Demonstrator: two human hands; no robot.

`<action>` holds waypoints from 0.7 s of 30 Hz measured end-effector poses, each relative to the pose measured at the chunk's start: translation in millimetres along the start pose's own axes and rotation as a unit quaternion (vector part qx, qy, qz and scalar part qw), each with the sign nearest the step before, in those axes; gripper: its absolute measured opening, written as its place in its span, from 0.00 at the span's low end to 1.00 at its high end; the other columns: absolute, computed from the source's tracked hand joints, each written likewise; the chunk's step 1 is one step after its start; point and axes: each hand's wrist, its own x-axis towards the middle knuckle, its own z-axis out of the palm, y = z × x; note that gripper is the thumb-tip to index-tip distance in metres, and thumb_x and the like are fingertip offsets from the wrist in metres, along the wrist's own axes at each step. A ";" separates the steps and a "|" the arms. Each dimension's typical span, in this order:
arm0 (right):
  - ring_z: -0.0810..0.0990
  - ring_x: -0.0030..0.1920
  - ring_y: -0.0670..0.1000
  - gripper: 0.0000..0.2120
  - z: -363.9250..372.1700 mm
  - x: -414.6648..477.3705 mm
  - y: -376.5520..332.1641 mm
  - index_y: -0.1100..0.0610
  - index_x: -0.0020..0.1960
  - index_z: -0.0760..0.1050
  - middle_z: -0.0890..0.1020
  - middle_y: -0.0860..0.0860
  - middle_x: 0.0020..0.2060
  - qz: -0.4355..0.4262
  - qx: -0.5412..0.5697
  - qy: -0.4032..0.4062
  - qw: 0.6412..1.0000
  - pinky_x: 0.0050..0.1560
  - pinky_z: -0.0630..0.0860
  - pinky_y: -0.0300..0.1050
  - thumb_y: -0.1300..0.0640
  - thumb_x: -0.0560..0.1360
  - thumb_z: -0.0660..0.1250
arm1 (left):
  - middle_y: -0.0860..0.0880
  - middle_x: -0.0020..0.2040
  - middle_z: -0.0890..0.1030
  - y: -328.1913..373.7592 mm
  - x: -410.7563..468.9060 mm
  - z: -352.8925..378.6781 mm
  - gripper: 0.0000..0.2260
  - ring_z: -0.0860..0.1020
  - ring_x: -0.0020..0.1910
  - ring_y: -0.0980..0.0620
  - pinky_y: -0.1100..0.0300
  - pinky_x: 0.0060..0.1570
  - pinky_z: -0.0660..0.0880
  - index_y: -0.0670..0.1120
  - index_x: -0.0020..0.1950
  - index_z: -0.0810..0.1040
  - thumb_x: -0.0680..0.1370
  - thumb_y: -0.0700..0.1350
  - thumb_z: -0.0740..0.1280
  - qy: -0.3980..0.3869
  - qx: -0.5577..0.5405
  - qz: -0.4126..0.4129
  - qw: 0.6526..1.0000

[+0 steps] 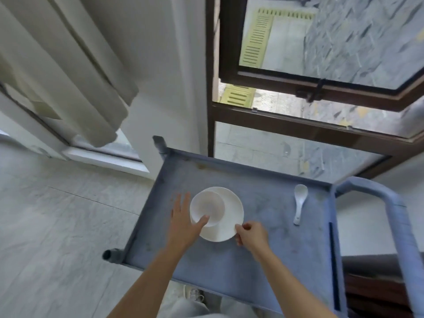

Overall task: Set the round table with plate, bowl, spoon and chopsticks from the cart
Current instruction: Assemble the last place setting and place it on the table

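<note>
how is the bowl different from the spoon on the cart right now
The bowl sits on the plate, the left hand gripping its rim; the spoon lies untouched on the cart, well to the right. The bowl is round and wide, the spoon slim and long-handled. Both are plain white.

One view only, from a wide-angle camera worn on the head. Looks forward and steeply down, close over the blue cart [263, 226], which fills the lower middle of the frame. Takes in both forearms entering from the bottom edge, with the left hand [183, 222] and right hand [251, 232] near the centre, at arm's reach. Catches grey trousers and a shoe [193, 293] at the very bottom, right under the lens. Bends straight lines toward the edges: window frame [298, 125] upper right, curtain [68, 72] upper left, pale floor [57, 226] at left.
</note>
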 end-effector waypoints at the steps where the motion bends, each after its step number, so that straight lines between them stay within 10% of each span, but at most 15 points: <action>1: 0.83 0.28 0.50 0.16 -11.5 -0.9 10.0 0.57 0.33 0.81 0.86 0.55 0.29 -0.007 -0.017 -0.007 1.000 0.46 0.86 0.54 0.56 0.78 0.71 | 0.45 0.84 0.58 4.2 -4.2 9.5 0.45 0.59 0.81 0.42 0.45 0.77 0.59 0.47 0.84 0.55 0.74 0.59 0.76 -0.023 0.005 0.002 1.000; 7: 0.80 0.32 0.51 0.19 -61.6 7.1 39.6 0.61 0.37 0.81 0.84 0.54 0.30 -0.073 -0.110 -0.068 0.989 0.45 0.81 0.52 0.49 0.80 0.68 | 0.48 0.85 0.56 22.0 -35.8 66.0 0.50 0.58 0.83 0.46 0.48 0.78 0.61 0.46 0.85 0.51 0.72 0.66 0.72 -0.075 0.075 0.074 0.992; 14: 0.80 0.57 0.64 0.20 -139.7 52.2 28.9 0.61 0.65 0.73 0.78 0.61 0.61 -0.047 -0.075 0.222 0.971 0.55 0.75 0.54 0.49 0.80 0.69 | 0.48 0.86 0.52 32.9 -44.5 77.9 0.58 0.57 0.83 0.46 0.47 0.77 0.63 0.48 0.85 0.46 0.68 0.73 0.72 -0.071 0.144 0.086 0.983; 21: 0.83 0.51 0.58 0.12 -143.0 64.8 25.6 0.60 0.56 0.84 0.87 0.57 0.52 0.004 -0.009 0.137 0.990 0.49 0.75 0.46 0.51 0.79 0.72 | 0.49 0.86 0.50 37.6 -31.7 65.2 0.62 0.53 0.84 0.48 0.49 0.78 0.61 0.50 0.85 0.42 0.62 0.80 0.63 -0.091 0.151 0.080 0.981</action>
